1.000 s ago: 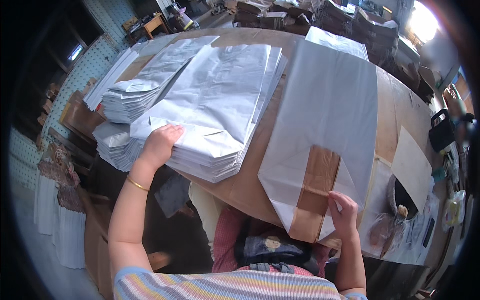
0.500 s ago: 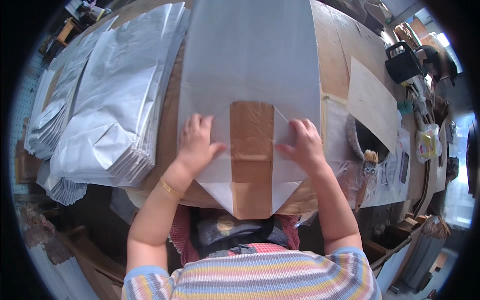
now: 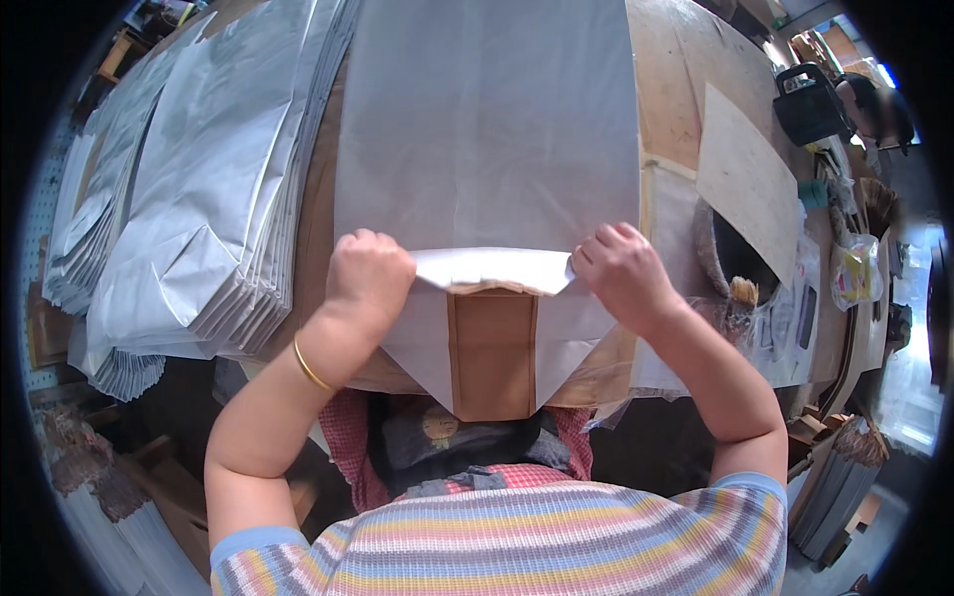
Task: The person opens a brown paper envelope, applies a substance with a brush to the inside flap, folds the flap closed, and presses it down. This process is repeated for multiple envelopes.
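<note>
Left hand (image 3: 373, 268), knuckles up, curls tightly on white flap (image 3: 487, 265); right hand (image 3: 621, 270) likewise.

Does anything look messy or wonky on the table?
Yes, a bit: the pale board lies crooked, slanting across the dark bowl and covering only part of it. The white bag has a raised flap, but the left hand and right hand hold it.

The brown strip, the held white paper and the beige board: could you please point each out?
Brown strip (image 3: 493, 356), head view: its flat lower part.
White paper (image 3: 487, 149), head view: its broad upper part.
Beige board (image 3: 747, 186), head view: middle of its face.
</note>
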Demonstrator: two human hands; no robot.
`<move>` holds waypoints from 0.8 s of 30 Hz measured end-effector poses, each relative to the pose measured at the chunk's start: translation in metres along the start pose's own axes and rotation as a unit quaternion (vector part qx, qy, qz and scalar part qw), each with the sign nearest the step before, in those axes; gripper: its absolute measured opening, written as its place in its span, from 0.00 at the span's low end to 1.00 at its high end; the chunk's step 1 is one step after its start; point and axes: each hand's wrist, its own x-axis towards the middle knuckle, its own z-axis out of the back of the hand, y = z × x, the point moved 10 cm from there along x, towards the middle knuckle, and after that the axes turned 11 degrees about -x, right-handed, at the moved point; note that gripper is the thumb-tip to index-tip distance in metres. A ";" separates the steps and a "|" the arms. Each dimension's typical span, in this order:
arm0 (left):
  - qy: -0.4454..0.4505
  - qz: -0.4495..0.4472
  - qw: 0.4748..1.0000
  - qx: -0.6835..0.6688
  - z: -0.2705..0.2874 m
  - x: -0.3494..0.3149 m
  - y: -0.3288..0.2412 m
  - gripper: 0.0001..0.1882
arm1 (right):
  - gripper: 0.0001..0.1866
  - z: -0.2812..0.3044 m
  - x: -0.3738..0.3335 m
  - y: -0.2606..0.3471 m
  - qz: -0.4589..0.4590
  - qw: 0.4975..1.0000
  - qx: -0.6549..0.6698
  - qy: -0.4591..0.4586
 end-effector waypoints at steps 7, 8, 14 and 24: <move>-0.013 -0.173 0.952 -0.252 -0.019 -0.037 -0.082 0.47 | 0.40 0.027 0.020 0.074 -0.001 0.949 0.290 -0.124; -0.016 -0.174 0.952 -0.252 -0.023 -0.038 -0.080 0.53 | 0.46 0.026 0.021 0.084 0.011 0.954 0.260 -0.151; -0.071 -0.046 0.962 -0.259 -0.039 -0.055 -0.020 0.60 | 0.56 -0.022 -0.033 0.030 -0.153 0.963 0.215 -0.062; -0.063 -0.075 0.956 -0.275 -0.034 -0.066 -0.025 0.54 | 0.56 -0.023 -0.037 0.029 -0.158 0.961 0.213 -0.072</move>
